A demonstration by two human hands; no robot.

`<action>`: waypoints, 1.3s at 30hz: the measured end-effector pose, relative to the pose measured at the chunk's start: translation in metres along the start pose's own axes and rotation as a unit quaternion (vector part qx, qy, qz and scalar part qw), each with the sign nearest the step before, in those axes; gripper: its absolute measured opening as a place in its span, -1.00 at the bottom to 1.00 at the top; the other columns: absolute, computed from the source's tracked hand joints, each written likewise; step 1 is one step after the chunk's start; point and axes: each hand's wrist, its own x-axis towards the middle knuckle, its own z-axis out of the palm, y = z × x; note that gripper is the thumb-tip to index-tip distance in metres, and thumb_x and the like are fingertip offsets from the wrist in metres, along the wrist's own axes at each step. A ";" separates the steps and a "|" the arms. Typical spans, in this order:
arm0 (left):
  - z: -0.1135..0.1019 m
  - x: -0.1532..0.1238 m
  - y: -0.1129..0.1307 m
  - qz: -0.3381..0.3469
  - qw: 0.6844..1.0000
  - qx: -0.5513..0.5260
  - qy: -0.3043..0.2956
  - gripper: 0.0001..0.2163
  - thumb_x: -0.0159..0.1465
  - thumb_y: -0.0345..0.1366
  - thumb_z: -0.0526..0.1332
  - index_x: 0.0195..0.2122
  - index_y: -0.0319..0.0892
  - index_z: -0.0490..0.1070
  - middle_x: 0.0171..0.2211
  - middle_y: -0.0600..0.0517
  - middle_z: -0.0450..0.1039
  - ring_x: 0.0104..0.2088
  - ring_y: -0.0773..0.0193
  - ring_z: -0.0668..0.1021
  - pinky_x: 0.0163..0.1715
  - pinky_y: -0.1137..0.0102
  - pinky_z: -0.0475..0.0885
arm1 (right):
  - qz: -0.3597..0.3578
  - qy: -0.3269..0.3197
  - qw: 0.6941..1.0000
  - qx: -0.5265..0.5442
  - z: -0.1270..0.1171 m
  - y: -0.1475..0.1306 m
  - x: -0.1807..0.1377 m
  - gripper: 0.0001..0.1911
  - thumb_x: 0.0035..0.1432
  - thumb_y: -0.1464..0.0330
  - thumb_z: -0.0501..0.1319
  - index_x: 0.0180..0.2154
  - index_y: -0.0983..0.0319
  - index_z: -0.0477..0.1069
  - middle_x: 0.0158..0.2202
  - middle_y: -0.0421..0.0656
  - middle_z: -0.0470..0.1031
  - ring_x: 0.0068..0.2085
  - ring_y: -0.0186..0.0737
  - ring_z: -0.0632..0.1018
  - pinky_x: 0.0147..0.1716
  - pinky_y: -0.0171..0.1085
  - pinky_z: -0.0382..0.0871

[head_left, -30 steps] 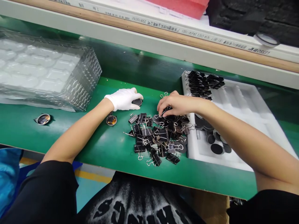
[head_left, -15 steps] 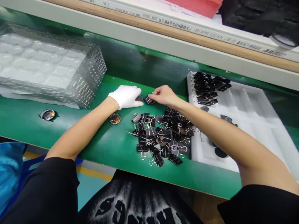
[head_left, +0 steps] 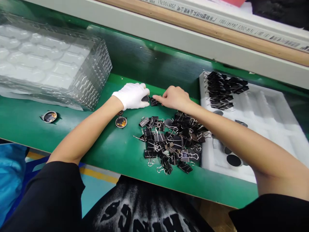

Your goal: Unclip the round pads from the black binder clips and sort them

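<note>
On the green desk (head_left: pixel 103 145), a white foam tray (head_left: pixel 277 106) lies toward 4 o'clock from the bare right hand (head_left: pixel 175 98); clear trays (head_left: pixel 48 61) stack at 10 from the gloved left hand (head_left: pixel 131 96). A clip pile (head_left: pixel 177 141) sits at 6 from the right. Left fingers curl round a dark disc (head_left: pixel 145 99); right fingers pinch 1 black clip (head_left: pixel 154 102) just beside it, at 3 o'clock, long axis unclear.

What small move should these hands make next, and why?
Probably ease the black, wedge-shaped binder clip leftward to the dark grey round piece: the bare right hand's fingertips are on the clip, the white-gloved left hand holds the piece, and they sit close together.
</note>
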 end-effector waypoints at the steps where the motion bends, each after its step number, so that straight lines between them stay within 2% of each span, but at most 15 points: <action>1: 0.000 0.000 -0.002 0.001 1.000 -0.009 -0.008 -0.48 0.38 0.10 0.14 0.18 -0.13 0.50 0.07 -0.17 0.44 0.07 -0.07 0.55 0.05 0.19 0.43 | -0.014 0.028 0.999 -0.013 -0.002 -0.001 0.001 -0.34 0.31 -0.19 0.23 -0.34 0.31 0.59 -0.30 0.15 0.52 -0.02 0.21 0.54 0.12 0.17 0.39; 4: 0.000 0.001 -0.007 0.005 0.999 -0.038 -0.031 -0.44 0.35 0.11 0.19 0.26 -0.10 0.46 0.09 -0.16 0.43 0.08 -0.07 0.54 0.07 0.20 0.43 | -0.070 0.126 0.990 0.001 -0.005 -0.010 0.011 -0.23 0.45 -0.22 -0.06 -0.17 0.31 0.56 -0.07 0.20 0.50 0.19 0.30 0.42 0.27 0.27 0.23; 6: 0.000 0.002 -0.009 0.019 0.998 -0.050 -0.045 -0.40 0.32 0.12 0.23 0.29 -0.07 0.44 0.11 -0.15 0.42 0.08 -0.06 0.54 0.07 0.21 0.43 | -0.089 0.148 0.985 0.025 0.000 -0.018 0.024 -0.23 0.51 -0.16 -0.20 -0.01 0.28 0.53 0.07 0.17 0.44 0.27 0.28 0.35 0.31 0.30 0.17; 11: 0.000 0.002 -0.004 0.017 0.998 -0.043 -0.033 -0.52 0.33 0.02 0.19 0.12 -0.19 0.53 0.01 -0.19 0.46 -0.01 -0.03 0.57 0.00 0.21 0.46 | -0.057 0.101 0.993 0.034 0.033 -0.027 0.064 -0.25 0.53 -0.07 -0.30 0.24 0.23 0.40 0.25 0.17 0.27 0.37 0.32 0.20 0.32 0.45 0.05; 15: 0.000 0.001 0.002 0.002 0.999 -0.043 -0.023 -0.55 0.30 -0.01 0.21 0.04 -0.24 0.55 -0.02 -0.20 0.47 -0.04 -0.03 0.58 -0.05 0.22 0.46 | -0.039 0.094 0.994 0.046 0.049 -0.022 0.072 -0.31 0.55 0.04 -0.34 0.35 0.18 0.30 0.34 0.16 0.16 0.44 0.30 0.10 0.34 0.47 0.00; 18: 0.000 0.000 0.004 -0.006 0.998 -0.051 -0.021 -0.56 0.31 -0.02 0.21 0.04 -0.24 0.56 -0.02 -0.19 0.47 -0.02 -0.04 0.58 -0.02 0.21 0.45 | -0.046 0.109 0.991 0.057 0.050 -0.016 0.068 -0.36 0.56 0.12 -0.33 0.37 0.15 0.27 0.37 0.13 0.12 0.45 0.23 0.08 0.37 0.43 -0.02; 25: 0.004 0.003 0.010 -0.027 0.996 -0.086 -0.022 -0.50 0.35 -0.02 0.20 0.19 -0.24 0.49 0.10 -0.22 0.41 0.10 -0.10 0.53 0.09 0.17 0.43 | -0.005 0.133 0.988 0.079 0.056 -0.005 0.068 -0.35 0.55 0.16 -0.39 0.35 0.11 0.26 0.32 0.10 0.18 0.41 0.15 0.16 0.37 0.36 0.05; 30: 0.010 0.007 0.011 -0.008 0.994 -0.112 -0.015 -0.47 0.39 0.02 0.19 0.22 -0.26 0.47 0.07 -0.21 0.40 0.20 -0.15 0.47 0.23 0.09 0.35 | 0.037 0.140 0.983 0.110 0.057 -0.005 0.069 -0.42 0.57 0.17 -0.31 0.30 0.13 0.32 0.30 0.06 0.21 0.41 0.09 0.18 0.42 0.28 0.02; 34: 0.012 0.009 0.015 -0.012 0.994 -0.109 -0.006 -0.46 0.41 0.07 0.17 0.19 -0.28 0.48 0.06 -0.22 0.41 0.18 -0.14 0.48 0.21 0.11 0.35 | 0.017 0.151 0.983 0.101 0.059 -0.001 0.071 -0.37 0.58 0.08 -0.35 0.30 0.13 0.31 0.28 0.09 0.22 0.39 0.14 0.20 0.38 0.32 0.04; 39: 0.011 0.006 0.021 -0.036 0.996 -0.085 0.005 -0.43 0.40 0.13 0.15 0.14 -0.29 0.50 0.06 -0.25 0.43 0.09 -0.11 0.53 0.11 0.16 0.39 | 0.034 0.155 0.983 0.091 0.057 -0.013 0.063 -0.42 0.59 0.13 -0.28 0.28 0.20 0.34 0.30 0.09 0.24 0.40 0.14 0.20 0.40 0.27 0.05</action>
